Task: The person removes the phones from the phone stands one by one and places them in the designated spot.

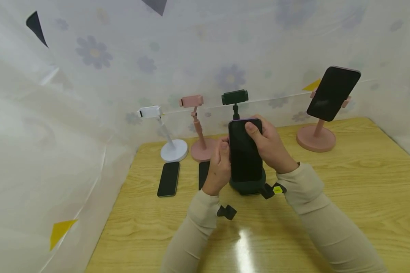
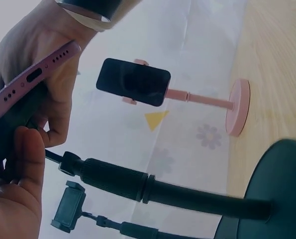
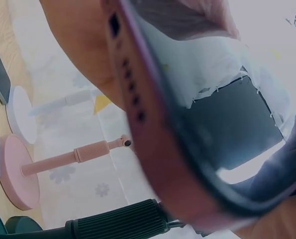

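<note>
In the head view my right hand (image 1: 272, 147) grips a smartphone (image 1: 245, 159), its thumb on the dark screen and its fingers behind. The phone stands upright, screen toward me; its pinkish-purple edge (image 2: 34, 74) shows in the left wrist view. Behind it is the dark green clamp of a phone stand, whose pole (image 2: 202, 196) and round base (image 1: 247, 187) are also dark green. At the phone's left side, my left hand (image 1: 220, 167) has its fingers curled on that clamp. The phone hides most of the clamp, so whether it is seated cannot be told.
Behind stand a white phone stand (image 1: 174, 150), a pink one (image 1: 199, 131) and another green one (image 1: 235, 97). A pink stand (image 1: 316, 139) at right holds a phone (image 1: 334, 93). Two phones lie on the table at left, one (image 1: 168, 179) fully visible, the other (image 1: 203, 174) partly covered.
</note>
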Tool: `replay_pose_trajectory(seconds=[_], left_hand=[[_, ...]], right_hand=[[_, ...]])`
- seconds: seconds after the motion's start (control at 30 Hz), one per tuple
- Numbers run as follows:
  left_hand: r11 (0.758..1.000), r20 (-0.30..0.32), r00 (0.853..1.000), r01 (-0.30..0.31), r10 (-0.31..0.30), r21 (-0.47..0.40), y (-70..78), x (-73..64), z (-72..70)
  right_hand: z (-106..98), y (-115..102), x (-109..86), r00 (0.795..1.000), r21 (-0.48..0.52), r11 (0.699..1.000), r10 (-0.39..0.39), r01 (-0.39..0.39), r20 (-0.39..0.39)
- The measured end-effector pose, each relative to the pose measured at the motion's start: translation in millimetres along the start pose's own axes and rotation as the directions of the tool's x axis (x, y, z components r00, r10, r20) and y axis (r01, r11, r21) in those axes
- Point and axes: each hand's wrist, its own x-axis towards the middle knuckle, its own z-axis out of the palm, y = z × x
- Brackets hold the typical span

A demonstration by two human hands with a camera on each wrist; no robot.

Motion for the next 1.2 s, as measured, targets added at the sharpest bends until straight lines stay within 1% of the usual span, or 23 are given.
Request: replay_pose_trajectory(seconds=[0.17, 0.27, 0.47, 0.63, 0.77, 1.03, 1.2], left_hand=[[1.0, 0.02, 1.0, -0.016, 0.015, 0.008, 0.7, 0.9, -1.4], [1.0, 0.032, 0.999, -0.015, 0.015, -0.008, 0.8, 1.1, -1.5], [0.998, 0.055, 0.999, 0.005, -0.001, -0.066, 0.7, 1.0, -0.8], [0.996, 0.052, 0.998, 0.034, -0.03, -0.077, -0.2, 1.0, -0.2], [0.995, 0.043, 0.998, 0.041, -0.037, -0.088, 1.0, 1.1, 0.8], [0.994, 0.059, 0.998, 0.022, -0.016, -0.108, 3.0, 0.7, 1.3], [0.993, 0.083, 0.996, 0.025, -0.016, -0.113, 3.6, 0.8, 0.0]], right_hand=[[0.3, -0.9, 0.7, 1.0, -0.007, 1.0, 0.01, -0.01, -0.005], [0.5, -1.4, 0.8, 1.0, -0.017, 1.0, 0.016, -0.016, -0.008], [1.7, -3.2, 0.8, 0.999, 0.002, 0.999, 0.045, -0.045, -0.001], [2.4, -4.0, 0.5, 0.999, 0.032, 0.999, 0.043, -0.043, 0.005], [2.6, -4.5, 1.0, 0.999, 0.016, 0.999, 0.039, -0.039, 0.006], [1.9, -5.2, 0.8, 0.999, -0.004, 0.999, 0.046, -0.046, 0.012], [1.2, -4.9, 0.1, 0.998, 0.001, 0.999, 0.054, -0.054, 0.025]])
